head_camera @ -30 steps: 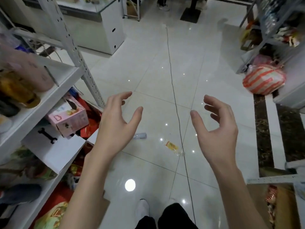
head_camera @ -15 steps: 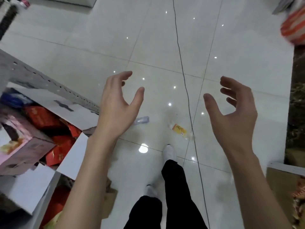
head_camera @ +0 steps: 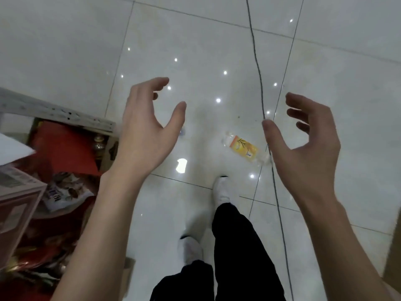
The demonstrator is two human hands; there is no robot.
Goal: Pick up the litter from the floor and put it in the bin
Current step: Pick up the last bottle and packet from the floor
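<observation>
Since half a second ago the wearer has stepped forward, so the yellow-labelled wrapper (head_camera: 245,149) now lies just ahead of the leading white shoe (head_camera: 221,190) on the glossy tile floor (head_camera: 65,51). Left hand (head_camera: 144,131) and right hand (head_camera: 308,144) hang spread above it, fingers curled wide apart and holding nothing. A small clear piece of litter (head_camera: 182,131) (mostly hidden) peeks out beside the left thumb.

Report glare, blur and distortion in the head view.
Head view: ceiling lights glare as white spots on the glossy floor; shelf goods at left are motion-blurred; wide-angle lens bends the tile seams; orange wrapper stays readable between both open hands.
</observation>
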